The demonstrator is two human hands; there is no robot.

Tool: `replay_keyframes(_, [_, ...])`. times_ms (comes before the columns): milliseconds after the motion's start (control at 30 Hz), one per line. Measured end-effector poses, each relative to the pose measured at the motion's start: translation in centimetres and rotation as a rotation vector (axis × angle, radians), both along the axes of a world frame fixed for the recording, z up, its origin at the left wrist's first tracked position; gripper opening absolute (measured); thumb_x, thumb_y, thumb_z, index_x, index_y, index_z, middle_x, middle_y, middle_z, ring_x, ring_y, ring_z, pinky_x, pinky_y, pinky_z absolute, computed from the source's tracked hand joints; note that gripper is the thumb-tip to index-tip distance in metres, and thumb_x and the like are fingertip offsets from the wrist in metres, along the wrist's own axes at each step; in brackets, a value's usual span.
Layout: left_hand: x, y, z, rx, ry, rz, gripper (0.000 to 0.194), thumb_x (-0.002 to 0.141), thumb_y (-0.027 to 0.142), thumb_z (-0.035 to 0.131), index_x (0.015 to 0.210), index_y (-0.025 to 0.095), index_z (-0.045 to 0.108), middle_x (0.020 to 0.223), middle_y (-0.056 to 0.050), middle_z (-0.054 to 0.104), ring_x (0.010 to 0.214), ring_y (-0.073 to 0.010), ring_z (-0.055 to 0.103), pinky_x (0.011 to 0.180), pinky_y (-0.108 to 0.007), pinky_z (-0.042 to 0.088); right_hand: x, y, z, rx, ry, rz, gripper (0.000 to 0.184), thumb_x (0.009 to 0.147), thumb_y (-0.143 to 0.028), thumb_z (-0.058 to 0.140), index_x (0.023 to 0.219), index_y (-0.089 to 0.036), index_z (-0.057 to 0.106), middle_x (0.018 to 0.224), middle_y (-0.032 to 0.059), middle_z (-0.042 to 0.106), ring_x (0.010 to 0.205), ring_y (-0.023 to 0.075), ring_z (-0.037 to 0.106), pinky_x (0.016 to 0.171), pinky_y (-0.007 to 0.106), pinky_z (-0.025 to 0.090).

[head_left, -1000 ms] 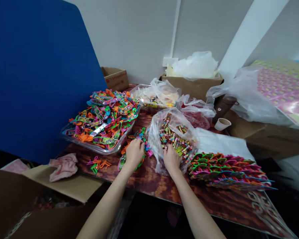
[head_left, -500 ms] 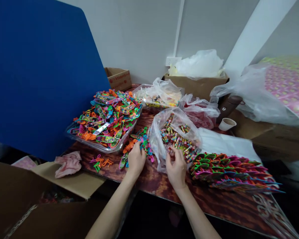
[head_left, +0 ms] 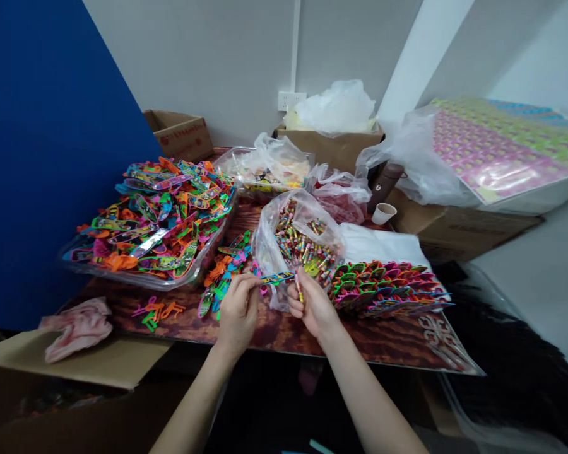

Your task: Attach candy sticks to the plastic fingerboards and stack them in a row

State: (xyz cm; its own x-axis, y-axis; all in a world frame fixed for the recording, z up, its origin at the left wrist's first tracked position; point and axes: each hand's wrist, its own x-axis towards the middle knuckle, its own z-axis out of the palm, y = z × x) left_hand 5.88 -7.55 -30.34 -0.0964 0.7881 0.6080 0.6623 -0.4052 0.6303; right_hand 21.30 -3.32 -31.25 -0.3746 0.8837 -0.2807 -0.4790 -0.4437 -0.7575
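Note:
My left hand (head_left: pixel 236 309) is closed in a pinch on a small colourful toy skateboard (head_left: pixel 277 277), held level above the table's front edge. My right hand (head_left: pixel 312 306) is closed round a thin striped stick (head_left: pixel 299 291), a small tube like those in the clear plastic bag (head_left: pixel 303 243) just behind it. The two hands are close together, almost touching. Loose toy skateboards (head_left: pixel 227 271) lie on the table by my left hand. A row of stacked coloured pieces (head_left: pixel 388 287) lies to the right.
A clear tray (head_left: pixel 146 217) heaped with toy skateboards stands at the left, before a blue panel (head_left: pixel 52 157). More bags, cardboard boxes (head_left: pixel 180 132) and a paper cup (head_left: pixel 383 213) crowd the back. An open box (head_left: pixel 76 384) with a pink cloth (head_left: pixel 76 325) is at lower left.
Both hands have lifted off the table and come together. The left now holds a toy skateboard from the loose pile, the right a small stick from the bag. The camera has turned right.

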Motion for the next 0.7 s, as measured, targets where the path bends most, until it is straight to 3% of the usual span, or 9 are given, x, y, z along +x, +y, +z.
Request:
replay_keyframes(67, [0.4, -0.3, -0.2, -0.010, -0.014, -0.021, 0.017, 0.091, 0.012, 0.046, 0.095, 0.020, 0.060, 0.095, -0.005, 0.059, 0.093, -0.0161, 0.059, 0.083, -0.031, 0.050, 0.7, -0.3, 0.1, -0.036, 0.043, 0.048, 0.043, 0.073, -0.045, 0.072, 0.078, -0.023, 0.036, 0.057, -0.0106, 0.044, 0.037, 0.0028, 0.027, 0.034, 0.013, 0.018])
replay_keyframes(267, [1.7, -2.2, -0.5, -0.107, -0.111, -0.180, 0.020, 0.089, 0.009, 0.047, 0.098, 0.020, 0.061, 0.105, -0.007, 0.057, 0.102, -0.0178, 0.057, 0.088, -0.032, 0.048, 1.5, -0.7, 0.1, -0.041, -0.035, -0.077, 0.039, 0.068, -0.033, 0.075, 0.079, -0.022, 0.040, 0.058, -0.0081, 0.052, 0.039, 0.0025, 0.029, 0.035, 0.013, 0.021])
replay_keyframes(367, [2.0, -3.2, -0.1, -0.304, -0.385, -0.263, 0.025, 0.088, 0.016, 0.053, 0.111, 0.022, 0.061, 0.127, -0.010, 0.050, 0.116, -0.0224, 0.051, 0.094, -0.035, 0.045, 1.7, -0.7, 0.5, 0.013, -0.084, -0.087, 0.034, 0.071, -0.032, 0.072, 0.079, -0.021, 0.041, 0.057, -0.0077, 0.052, 0.039, 0.0024, 0.028, 0.034, 0.013, 0.020])
replay_keyframes(433, [2.0, -3.6, -0.1, -0.427, -0.681, -0.264, 0.036, 0.086, 0.023, 0.059, 0.122, 0.024, 0.055, 0.133, -0.010, 0.048, 0.111, -0.0226, 0.055, 0.091, -0.034, 0.048, 1.8, -0.9, 0.9, 0.047, -0.104, -0.111, 0.033, 0.072, -0.032, 0.071, 0.079, -0.022, 0.040, 0.058, -0.0076, 0.052, 0.039, 0.0025, 0.027, 0.034, 0.013, 0.020])
replay_keyframes(567, [2.2, -3.6, -0.8, -0.631, -1.177, -0.214, 0.046, 0.081, 0.033, 0.067, 0.122, 0.019, 0.052, 0.107, -0.008, 0.061, 0.078, -0.0147, 0.062, 0.070, -0.028, 0.051, 1.2, -1.7, 1.3, 0.110, -0.107, -0.163, 0.032, 0.076, -0.031, 0.067, 0.079, -0.023, 0.037, 0.062, -0.0073, 0.054, 0.039, 0.0027, 0.025, 0.034, 0.014, 0.020])
replay_keyframes(700, [2.3, -3.4, -1.4, -0.738, -1.314, -0.255, 0.034, 0.076, 0.035, 0.072, 0.100, 0.013, 0.059, 0.084, -0.005, 0.063, 0.066, -0.0108, 0.058, 0.065, -0.024, 0.048, 0.9, -2.1, 1.0, 0.194, -0.146, -0.167, 0.026, 0.079, -0.031, 0.065, 0.084, -0.023, 0.041, 0.063, -0.0089, 0.049, 0.039, 0.0033, 0.024, 0.035, 0.015, 0.020])
